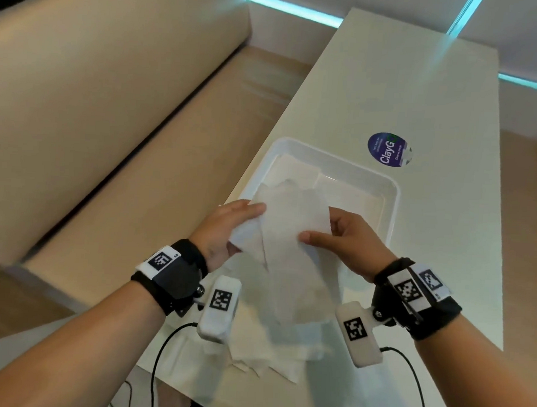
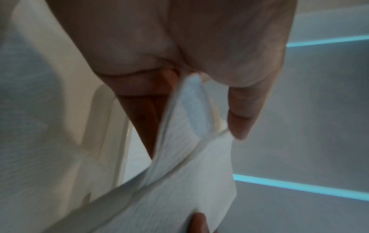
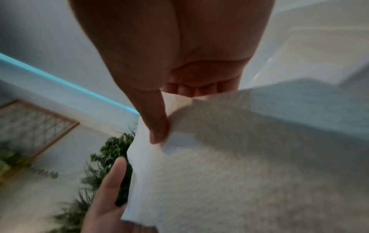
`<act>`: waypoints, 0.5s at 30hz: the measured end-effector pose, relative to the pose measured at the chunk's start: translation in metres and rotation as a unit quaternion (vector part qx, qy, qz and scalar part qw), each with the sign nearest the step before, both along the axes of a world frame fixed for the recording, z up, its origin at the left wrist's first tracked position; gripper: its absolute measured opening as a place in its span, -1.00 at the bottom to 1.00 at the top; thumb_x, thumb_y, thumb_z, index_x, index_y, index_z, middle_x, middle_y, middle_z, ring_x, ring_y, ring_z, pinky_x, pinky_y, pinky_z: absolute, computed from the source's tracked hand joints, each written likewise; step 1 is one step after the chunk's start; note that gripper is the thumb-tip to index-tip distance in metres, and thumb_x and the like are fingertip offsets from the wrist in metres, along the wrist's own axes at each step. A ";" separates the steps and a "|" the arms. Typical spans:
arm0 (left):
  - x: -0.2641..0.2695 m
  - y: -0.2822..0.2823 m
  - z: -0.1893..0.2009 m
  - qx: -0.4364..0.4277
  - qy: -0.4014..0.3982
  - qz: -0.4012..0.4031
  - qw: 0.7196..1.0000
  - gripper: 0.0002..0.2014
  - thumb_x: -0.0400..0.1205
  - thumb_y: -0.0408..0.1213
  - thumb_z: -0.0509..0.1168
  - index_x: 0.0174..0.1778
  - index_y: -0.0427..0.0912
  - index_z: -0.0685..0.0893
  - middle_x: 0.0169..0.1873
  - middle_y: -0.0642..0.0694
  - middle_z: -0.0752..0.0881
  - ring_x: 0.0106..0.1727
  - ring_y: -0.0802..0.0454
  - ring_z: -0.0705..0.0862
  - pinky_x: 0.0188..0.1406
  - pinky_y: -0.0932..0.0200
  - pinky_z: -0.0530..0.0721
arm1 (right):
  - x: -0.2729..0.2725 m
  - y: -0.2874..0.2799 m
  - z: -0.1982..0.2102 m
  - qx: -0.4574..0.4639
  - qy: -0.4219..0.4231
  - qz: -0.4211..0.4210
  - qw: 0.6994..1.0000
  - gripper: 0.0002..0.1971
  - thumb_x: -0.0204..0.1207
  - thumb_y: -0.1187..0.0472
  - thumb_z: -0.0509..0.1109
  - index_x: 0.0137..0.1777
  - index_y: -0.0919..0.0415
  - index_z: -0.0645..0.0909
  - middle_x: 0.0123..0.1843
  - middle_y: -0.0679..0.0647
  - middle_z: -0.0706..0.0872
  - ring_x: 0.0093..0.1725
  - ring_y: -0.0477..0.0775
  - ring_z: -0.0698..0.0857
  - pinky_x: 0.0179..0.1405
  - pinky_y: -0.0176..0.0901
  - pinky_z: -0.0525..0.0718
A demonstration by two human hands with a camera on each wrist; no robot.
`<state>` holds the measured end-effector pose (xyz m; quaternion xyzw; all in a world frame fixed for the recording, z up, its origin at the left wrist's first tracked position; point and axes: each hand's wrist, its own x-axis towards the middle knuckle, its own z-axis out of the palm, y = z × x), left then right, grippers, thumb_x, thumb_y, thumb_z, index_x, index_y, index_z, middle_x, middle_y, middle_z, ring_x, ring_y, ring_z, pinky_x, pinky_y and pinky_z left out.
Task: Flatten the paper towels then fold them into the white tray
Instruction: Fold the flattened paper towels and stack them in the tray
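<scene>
Paper towel (image 1: 286,232), one sheet, held aloft at frame centre before the white tray (image 1: 394,191).
Left hand (image 1: 228,229) and right hand (image 1: 349,238) each pinch an opposite edge, likely pulling it taut to flatten; crumpled towels (image 1: 265,355) wait below.

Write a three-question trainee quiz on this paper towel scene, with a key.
1. True or false: both the left hand and the right hand hold the lifted paper towel.
2. Where does the round blue sticker sit? A) inside the white tray B) on the table beyond the tray C) on the bench
3. Fill in: more loose paper towels lie on the table ____ the wrists, near the table's closest edge.

Key: 1 true; 2 B; 3 below (between and under them in the head view).
</scene>
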<state>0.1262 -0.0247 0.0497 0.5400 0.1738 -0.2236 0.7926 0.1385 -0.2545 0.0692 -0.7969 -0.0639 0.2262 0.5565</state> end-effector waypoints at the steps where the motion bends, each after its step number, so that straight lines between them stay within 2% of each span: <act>1: -0.002 0.001 0.000 -0.030 0.009 0.022 0.999 -0.41 0.36 -0.08 0.51 0.28 -0.27 0.63 0.08 -0.25 0.76 -0.02 -0.13 0.76 -0.10 0.00 0.76 | 0.000 -0.002 -0.001 0.012 0.004 -0.021 1.000 -0.75 0.41 0.13 0.55 0.08 0.11 0.73 0.00 -0.01 0.83 -0.01 0.02 0.80 0.07 -0.04 0.73; 4: -0.007 -0.001 -0.001 -0.081 0.010 0.040 0.996 -0.47 0.48 -0.15 0.44 0.31 -0.35 0.61 0.07 -0.30 0.76 -0.05 -0.14 0.79 -0.09 0.02 0.78 | 0.002 -0.004 -0.002 0.061 0.026 -0.070 0.995 -0.77 0.41 0.16 0.53 0.07 0.12 0.72 -0.02 0.05 0.84 0.00 0.12 0.81 0.07 0.01 0.75; 6: -0.009 -0.007 -0.002 -0.069 0.001 0.037 0.997 -0.47 0.55 -0.26 0.41 0.39 -0.43 0.53 0.10 -0.31 0.75 -0.01 -0.15 0.78 -0.04 0.02 0.77 | 0.002 -0.003 -0.004 0.083 0.030 -0.089 0.992 -0.71 0.42 0.16 0.52 0.13 0.13 0.69 0.00 0.07 0.83 0.00 0.15 0.81 0.07 0.04 0.75; 8: -0.008 -0.013 -0.001 -0.049 -0.013 0.034 0.998 -0.55 0.61 -0.29 0.30 0.40 -0.40 0.53 0.13 -0.28 0.75 0.01 -0.11 0.77 -0.05 0.05 0.76 | 0.002 0.001 -0.007 0.089 0.021 -0.103 0.990 -0.70 0.48 0.15 0.48 0.19 0.14 0.64 0.04 0.05 0.82 0.01 0.12 0.80 0.08 0.06 0.73; 10: -0.006 -0.017 0.000 -0.024 -0.024 0.029 0.999 -0.65 0.71 -0.29 0.21 0.38 -0.35 0.56 0.12 -0.26 0.76 0.00 -0.09 0.77 -0.10 0.05 0.76 | 0.000 0.004 -0.009 0.083 0.004 -0.115 0.990 -0.78 0.56 0.10 0.40 0.17 0.11 0.63 0.03 0.00 0.82 0.01 0.05 0.79 0.06 0.01 0.72; 12: -0.005 -0.018 0.000 0.000 -0.034 0.015 0.999 -0.68 0.74 -0.27 0.18 0.36 -0.33 0.57 0.11 -0.25 0.77 -0.02 -0.11 0.77 -0.11 0.04 0.75 | -0.001 0.007 -0.009 0.076 -0.013 -0.130 0.988 -0.85 0.61 0.08 0.34 0.09 0.08 0.65 -0.03 -0.05 0.81 -0.06 -0.04 0.78 -0.05 -0.12 0.69; 15: -0.006 -0.018 -0.001 0.020 -0.040 -0.001 0.999 -0.69 0.74 -0.26 0.17 0.35 -0.32 0.57 0.07 -0.26 0.78 -0.04 -0.13 0.76 -0.08 -0.02 0.75 | -0.003 0.005 -0.008 0.087 -0.031 -0.151 0.984 -0.87 0.61 0.14 0.34 0.05 0.12 0.68 -0.07 -0.02 0.81 -0.15 -0.08 0.77 -0.18 -0.25 0.68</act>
